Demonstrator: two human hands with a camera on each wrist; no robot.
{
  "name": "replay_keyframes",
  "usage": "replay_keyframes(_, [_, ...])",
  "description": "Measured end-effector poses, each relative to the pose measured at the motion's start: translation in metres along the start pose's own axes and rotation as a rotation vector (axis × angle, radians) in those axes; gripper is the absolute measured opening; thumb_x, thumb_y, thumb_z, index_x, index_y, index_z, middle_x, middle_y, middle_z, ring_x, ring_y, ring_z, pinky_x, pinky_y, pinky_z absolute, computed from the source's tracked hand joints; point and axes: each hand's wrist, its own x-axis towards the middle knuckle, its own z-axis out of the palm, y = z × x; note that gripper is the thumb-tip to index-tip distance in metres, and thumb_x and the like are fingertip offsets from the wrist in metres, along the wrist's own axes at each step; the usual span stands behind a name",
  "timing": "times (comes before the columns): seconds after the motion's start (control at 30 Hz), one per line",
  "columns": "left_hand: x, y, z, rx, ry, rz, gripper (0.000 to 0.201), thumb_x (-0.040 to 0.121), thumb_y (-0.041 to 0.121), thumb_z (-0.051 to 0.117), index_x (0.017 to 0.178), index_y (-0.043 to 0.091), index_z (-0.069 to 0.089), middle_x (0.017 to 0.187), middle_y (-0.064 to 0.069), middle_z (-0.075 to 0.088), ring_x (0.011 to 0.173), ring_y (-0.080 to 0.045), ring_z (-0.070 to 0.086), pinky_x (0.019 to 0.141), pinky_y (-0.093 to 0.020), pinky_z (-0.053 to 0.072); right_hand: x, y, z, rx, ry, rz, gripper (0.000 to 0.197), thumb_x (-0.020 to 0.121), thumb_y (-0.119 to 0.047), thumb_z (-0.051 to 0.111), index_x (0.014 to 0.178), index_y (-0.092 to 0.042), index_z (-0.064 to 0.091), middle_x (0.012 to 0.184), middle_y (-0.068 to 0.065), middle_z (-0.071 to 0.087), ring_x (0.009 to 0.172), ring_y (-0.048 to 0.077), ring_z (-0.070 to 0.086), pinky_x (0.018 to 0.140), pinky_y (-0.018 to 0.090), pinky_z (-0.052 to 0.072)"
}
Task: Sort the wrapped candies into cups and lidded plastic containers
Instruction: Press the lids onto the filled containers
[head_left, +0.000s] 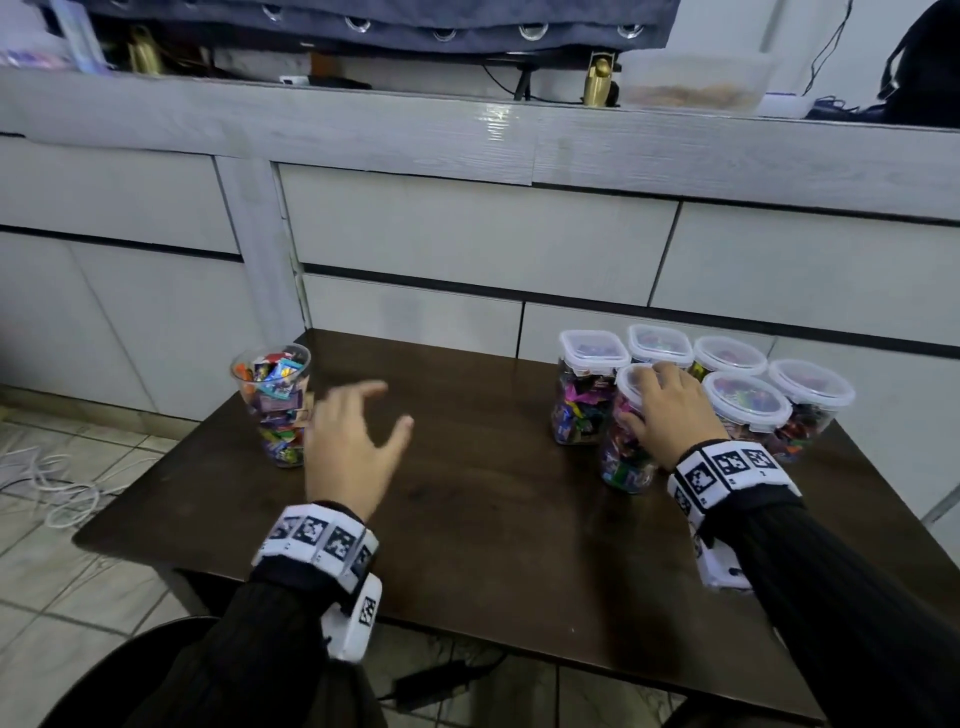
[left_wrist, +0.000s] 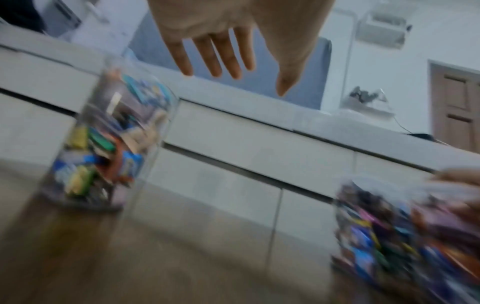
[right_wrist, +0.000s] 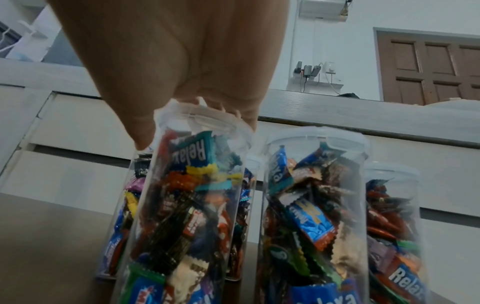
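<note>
A clear open cup (head_left: 275, 405) full of wrapped candies stands at the table's far left; it also shows in the left wrist view (left_wrist: 109, 144). My left hand (head_left: 358, 441) hovers open just right of it, fingers spread, holding nothing. Several lidded clear containers (head_left: 727, 384) packed with candies cluster at the far right. My right hand (head_left: 670, 410) grips the top of the nearest lidded container (head_left: 626, 457), fingers curled over its white lid (right_wrist: 205, 121), thumb on its left side. Beside it stands another lidded container (right_wrist: 314, 205).
The dark wooden table (head_left: 493, 519) sits against grey-white cabinet drawers (head_left: 467, 234). A white cable (head_left: 47, 483) lies on the tiled floor at left. A black power adapter (head_left: 431, 686) lies under the table's front edge.
</note>
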Motion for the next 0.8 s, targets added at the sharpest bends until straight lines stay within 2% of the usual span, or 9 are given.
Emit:
replay_keyframes(0.07, [0.020, -0.017, -0.020, -0.011, 0.256, -0.030, 0.055, 0.077, 0.032, 0.079, 0.122, 0.013, 0.055, 0.124, -0.011, 0.053, 0.117, -0.030, 0.048, 0.097, -0.046, 0.040, -0.002, 0.001, -0.004, 0.035, -0.006, 0.005, 0.054, 0.090, -0.041, 0.056, 0.134, -0.014, 0.041, 0.133, 0.013, 0.045, 0.124, 0.030, 0.042, 0.107, 0.042, 0.033])
replay_keyframes(0.13, [0.041, -0.038, -0.034, 0.004, 0.361, -0.122, 0.072, 0.070, 0.036, 0.083, 0.128, 0.008, 0.049, 0.131, -0.016, 0.047, 0.123, -0.034, 0.043, 0.101, -0.048, 0.038, -0.005, 0.002, -0.009, 0.073, 0.022, 0.008, 0.054, 0.090, -0.040, 0.056, 0.133, -0.010, 0.040, 0.132, 0.015, 0.047, 0.123, 0.032, 0.043, 0.106, 0.043, 0.034])
replay_keyframes(0.2, [0.058, -0.058, -0.040, -0.010, 0.339, -0.243, 0.090, 0.065, 0.041, 0.087, 0.136, 0.008, 0.041, 0.140, -0.018, 0.039, 0.130, -0.035, 0.037, 0.106, -0.049, 0.036, -0.011, 0.005, -0.015, 0.123, 0.069, 0.014, 0.052, 0.090, -0.035, 0.057, 0.132, -0.008, 0.042, 0.130, 0.017, 0.048, 0.121, 0.034, 0.044, 0.103, 0.045, 0.036])
replay_keyframes(0.27, [0.071, -0.074, -0.040, -0.047, 0.251, -0.368, 0.104, 0.061, 0.044, 0.089, 0.143, 0.010, 0.033, 0.146, -0.016, 0.033, 0.134, -0.034, 0.035, 0.107, -0.048, 0.035, -0.021, 0.011, -0.020, 0.173, 0.140, 0.021, 0.045, 0.089, -0.029, 0.059, 0.127, -0.007, 0.048, 0.125, 0.017, 0.051, 0.117, 0.035, 0.046, 0.099, 0.048, 0.040])
replay_keyframes(0.37, [0.084, -0.093, -0.035, -0.139, 0.086, -0.494, 0.116, 0.060, 0.039, 0.091, 0.149, 0.015, 0.022, 0.150, -0.015, 0.031, 0.136, -0.035, 0.037, 0.109, -0.048, 0.037, -0.042, 0.025, -0.024, 0.142, 0.253, 0.038, 0.033, 0.085, -0.024, 0.063, 0.113, -0.007, 0.056, 0.109, 0.016, 0.056, 0.103, 0.035, 0.052, 0.086, 0.047, 0.045])
replay_keyframes(0.43, [0.089, -0.103, -0.030, -0.182, 0.011, -0.528, 0.119, 0.060, 0.035, 0.092, 0.150, 0.016, 0.018, 0.150, -0.017, 0.034, 0.135, -0.036, 0.040, 0.109, -0.049, 0.038, -0.059, 0.037, -0.023, 0.079, 0.257, 0.075, 0.028, 0.083, -0.025, 0.066, 0.101, -0.006, 0.058, 0.099, 0.016, 0.056, 0.093, 0.035, 0.054, 0.077, 0.046, 0.047])
replay_keyframes(0.53, [0.093, -0.110, -0.023, -0.189, -0.002, -0.542, 0.115, 0.061, 0.030, 0.092, 0.150, 0.017, 0.020, 0.148, -0.017, 0.039, 0.133, -0.036, 0.043, 0.109, -0.048, 0.039, -0.086, 0.056, -0.013, 0.016, 0.107, 0.166, 0.031, 0.082, -0.032, 0.067, 0.097, -0.006, 0.057, 0.098, 0.016, 0.057, 0.092, 0.035, 0.055, 0.075, 0.044, 0.047])
replay_keyframes(0.63, [0.090, -0.111, -0.022, -0.184, 0.041, -0.580, 0.110, 0.060, 0.029, 0.092, 0.147, 0.017, 0.026, 0.145, -0.016, 0.044, 0.129, -0.036, 0.047, 0.106, -0.050, 0.042, -0.111, 0.073, 0.004, -0.049, -0.142, 0.287, 0.045, 0.085, -0.051, 0.057, 0.109, -0.013, 0.053, 0.113, 0.010, 0.054, 0.107, 0.030, 0.051, 0.083, 0.041, 0.047])
replay_keyframes(0.8, [0.069, -0.095, -0.014, -0.143, -0.097, -0.441, 0.093, 0.056, 0.040, 0.093, 0.134, 0.016, 0.047, 0.128, -0.012, 0.058, 0.112, -0.029, 0.057, 0.093, -0.044, 0.047, -0.140, 0.095, 0.030, -0.072, -0.458, 0.461, 0.075, 0.078, -0.077, 0.044, 0.126, -0.019, 0.041, 0.132, 0.006, 0.045, 0.124, 0.026, 0.042, 0.095, 0.041, 0.041])
